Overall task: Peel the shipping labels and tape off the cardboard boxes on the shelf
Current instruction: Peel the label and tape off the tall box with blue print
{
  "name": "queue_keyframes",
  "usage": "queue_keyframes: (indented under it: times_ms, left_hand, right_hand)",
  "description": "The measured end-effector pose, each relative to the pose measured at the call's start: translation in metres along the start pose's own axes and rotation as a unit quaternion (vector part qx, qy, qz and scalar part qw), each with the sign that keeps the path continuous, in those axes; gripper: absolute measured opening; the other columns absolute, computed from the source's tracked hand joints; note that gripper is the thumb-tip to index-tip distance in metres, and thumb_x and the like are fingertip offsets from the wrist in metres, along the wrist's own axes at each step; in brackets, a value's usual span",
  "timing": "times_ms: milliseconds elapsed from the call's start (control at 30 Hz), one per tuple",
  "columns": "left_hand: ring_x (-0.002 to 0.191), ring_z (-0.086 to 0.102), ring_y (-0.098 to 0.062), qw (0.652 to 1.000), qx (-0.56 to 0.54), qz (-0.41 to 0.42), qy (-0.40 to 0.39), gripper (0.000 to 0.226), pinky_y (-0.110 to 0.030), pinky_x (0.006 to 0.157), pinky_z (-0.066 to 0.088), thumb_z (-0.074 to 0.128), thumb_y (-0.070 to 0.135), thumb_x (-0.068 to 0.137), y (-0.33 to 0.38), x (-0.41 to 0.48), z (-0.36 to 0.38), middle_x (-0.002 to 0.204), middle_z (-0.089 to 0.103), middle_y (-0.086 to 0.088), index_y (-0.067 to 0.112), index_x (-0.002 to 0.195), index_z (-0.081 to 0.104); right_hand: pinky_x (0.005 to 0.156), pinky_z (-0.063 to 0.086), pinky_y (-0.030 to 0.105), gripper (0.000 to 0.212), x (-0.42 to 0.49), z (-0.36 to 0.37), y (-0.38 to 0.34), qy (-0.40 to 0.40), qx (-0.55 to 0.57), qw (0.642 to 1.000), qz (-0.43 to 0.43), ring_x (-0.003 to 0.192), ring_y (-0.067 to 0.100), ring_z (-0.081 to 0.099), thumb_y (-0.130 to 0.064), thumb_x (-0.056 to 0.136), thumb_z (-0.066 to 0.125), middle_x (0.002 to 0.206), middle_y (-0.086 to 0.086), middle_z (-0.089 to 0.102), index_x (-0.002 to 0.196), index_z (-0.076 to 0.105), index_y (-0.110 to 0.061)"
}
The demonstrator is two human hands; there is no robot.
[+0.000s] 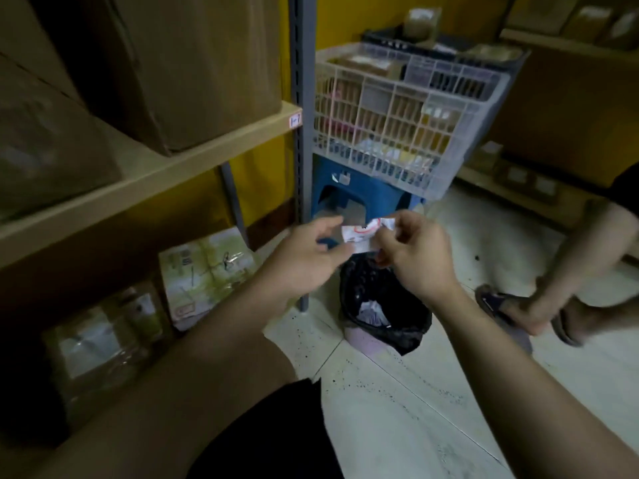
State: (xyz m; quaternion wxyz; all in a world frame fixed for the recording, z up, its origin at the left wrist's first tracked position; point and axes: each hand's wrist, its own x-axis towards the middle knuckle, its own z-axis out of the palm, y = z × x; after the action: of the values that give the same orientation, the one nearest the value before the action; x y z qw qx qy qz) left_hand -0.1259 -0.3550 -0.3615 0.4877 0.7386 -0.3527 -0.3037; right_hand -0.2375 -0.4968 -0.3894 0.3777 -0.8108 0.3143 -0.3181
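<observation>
Shipping label point(363, 233), white with red print, crumpled, is up in the air between my two hands, directly over the bin with the black bag point(383, 316) on the floor point(397, 409). My right hand point(420, 259) has it: thumb and curled fingers point(390, 238) pinch the label's right end. My left hand point(306, 259) is just beside the label's left edge, its fingers point(333, 252) loosely bent toward it. Motion blur there, so I cannot tell whether they touch or grip the paper.

The print on the label is unreadable. White scraps lie inside the bag, type unclear.

The shelf point(148, 183) is at left with big cardboard boxes point(193, 63) on its upper level, their tops cut off by the frame. A small tag on the shelf edge point(295, 120) carries handwriting I can't read. The lower level is dark. It holds taped parcels point(207, 267), and the ones further left are blurred.

A white lattice basket point(397, 119) sits on a blue stool point(340, 198) behind the hands, and its contents are hard to make out.

At right, another person's bare leg point(587, 250) and a sandalled foot point(567, 319) show, with a hand point(529, 316) near a dark sandal point(494, 302). All of that is blurred, and the rest of the person is out of frame.
</observation>
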Motion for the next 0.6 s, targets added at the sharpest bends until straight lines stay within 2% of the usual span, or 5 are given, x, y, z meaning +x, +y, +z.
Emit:
queue_keyframes:
  times_ms: [133,233,300,400,600]
  left_hand:
    - [0.123,0.05,-0.007,0.991,0.128,0.017,-0.046,0.049,-0.021,0.097,0.035,0.058,0.034,0.098,-0.017,0.018,-0.002,0.142,0.052,0.005,0.026,0.145,0.047]
    - [0.13,0.048,-0.012,0.968,0.241,0.028,-0.069,0.045,-0.026,0.103,0.038,0.053,0.035,0.099,-0.023,0.031,-0.006,0.143,0.052,0.003,0.025,0.143,0.049]
    - [0.123,0.052,-0.018,0.952,0.29,0.016,-0.098,0.041,-0.034,0.103,0.043,0.052,0.034,0.099,-0.027,0.04,-0.006,0.136,0.057,-0.002,0.021,0.139,0.052]
    - [0.118,0.054,-0.022,0.926,0.362,0.019,-0.104,0.041,-0.041,0.101,0.045,0.052,0.038,0.099,-0.035,0.052,-0.004,0.13,0.059,-0.005,0.019,0.135,0.053]
    - [0.135,0.042,-0.022,0.894,0.44,0.031,-0.074,0.059,-0.042,0.109,0.037,0.051,0.05,0.096,-0.044,0.056,-0.017,0.147,0.047,-0.002,0.021,0.146,0.041]
  right_hand:
    - [0.065,0.052,0.039,0.016,0.018,0.005,0.071,0.025,-0.141,0.986,0.082,0.07,0.031,0.064,-0.024,0.092,0.057,0.076,0.012,0.069,0.087,0.065,-0.01]
    - [0.067,0.041,0.031,0.021,0.024,0.017,0.113,0.028,-0.199,0.965,0.167,0.087,0.035,0.063,-0.019,0.095,0.052,0.096,0.019,0.07,0.101,0.066,-0.005]
    - [0.076,0.043,0.032,0.03,0.029,0.026,0.139,-0.005,-0.202,0.947,0.252,0.104,0.037,0.061,-0.023,0.096,0.049,0.113,0.02,0.066,0.117,0.06,-0.005]
    - [0.095,0.046,0.041,0.062,0.034,0.036,0.159,-0.094,-0.233,0.904,0.345,0.118,0.04,0.052,-0.04,0.092,0.056,0.131,0.025,0.052,0.14,0.04,-0.005]
    - [0.103,0.039,0.042,0.064,0.047,0.049,0.102,-0.162,-0.299,0.93,0.137,0.128,0.036,0.043,-0.04,0.093,0.056,0.141,0.017,0.043,0.149,0.033,-0.018]
